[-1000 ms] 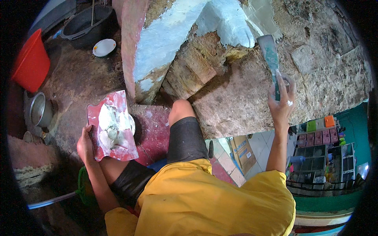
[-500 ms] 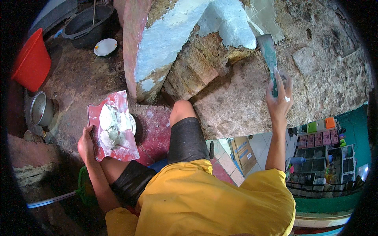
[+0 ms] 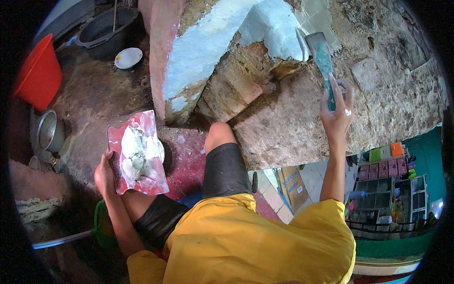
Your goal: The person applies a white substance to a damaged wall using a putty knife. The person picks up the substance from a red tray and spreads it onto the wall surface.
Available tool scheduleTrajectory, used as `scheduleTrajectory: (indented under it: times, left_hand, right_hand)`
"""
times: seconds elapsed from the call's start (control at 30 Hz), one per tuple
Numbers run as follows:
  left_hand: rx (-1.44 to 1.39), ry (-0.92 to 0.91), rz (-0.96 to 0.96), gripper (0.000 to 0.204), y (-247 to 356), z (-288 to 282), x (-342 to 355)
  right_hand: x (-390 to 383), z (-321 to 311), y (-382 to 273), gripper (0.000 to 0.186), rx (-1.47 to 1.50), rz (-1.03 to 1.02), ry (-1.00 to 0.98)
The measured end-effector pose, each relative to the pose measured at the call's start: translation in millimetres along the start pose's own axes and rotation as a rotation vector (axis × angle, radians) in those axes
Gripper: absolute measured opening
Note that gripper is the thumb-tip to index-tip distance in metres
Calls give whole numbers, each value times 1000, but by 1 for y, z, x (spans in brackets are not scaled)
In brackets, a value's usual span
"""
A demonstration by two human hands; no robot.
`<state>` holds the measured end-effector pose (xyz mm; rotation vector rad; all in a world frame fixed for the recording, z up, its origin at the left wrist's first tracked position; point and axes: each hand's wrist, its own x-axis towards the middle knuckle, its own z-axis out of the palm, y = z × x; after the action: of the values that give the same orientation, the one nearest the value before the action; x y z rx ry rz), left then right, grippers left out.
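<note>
My right hand [image 3: 336,111] grips a green putty knife [image 3: 322,59] by its handle, fingers stretched along it. The wide blade end lies at the lower right edge of the pale blue-white plaster [image 3: 276,31] on the wall. Beside it spreads rough, bare brown masonry [image 3: 293,113]. At the left, my left hand [image 3: 105,176] holds the edge of a red plastic board [image 3: 158,182], its thumb on top and the other fingers mostly hidden. A heap of white putty [image 3: 135,154] sits on the board, above my bent left leg.
On the brown floor at left are a red tub [image 3: 40,75], a large dark basin [image 3: 106,31], a white plate [image 3: 128,57] and a metal pot [image 3: 48,131]. A cardboard box [image 3: 293,187] and a rack [image 3: 378,199] stand at the right, past the masonry edge.
The putty knife has shifted slightly left, its handle tilting a little more. My left hand and the board have barely moved.
</note>
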<state>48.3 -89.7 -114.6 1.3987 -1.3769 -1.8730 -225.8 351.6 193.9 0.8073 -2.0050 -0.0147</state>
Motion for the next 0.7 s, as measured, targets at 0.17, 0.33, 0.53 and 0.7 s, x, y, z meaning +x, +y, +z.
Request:
scheduleTrajectory:
  times: [0.17, 0.33, 0.53, 0.7]
  left_hand:
    - [-34, 9, -11, 39, 8, 7, -8]
    - [-140, -38, 52, 39, -12, -5, 8]
    - [-113, -4, -16, 39, 6, 8, -9]
    - [-94, 35, -47, 37, 14, 11, -16]
  right_hand:
    - [12, 10, -9, 37, -38, 31, -22]
    - [17, 18, -9, 38, -31, 1, -4]
    - [19, 20, -8, 38, -34, 3, -5]
    - [12, 19, -3, 38, -59, 5, -6]
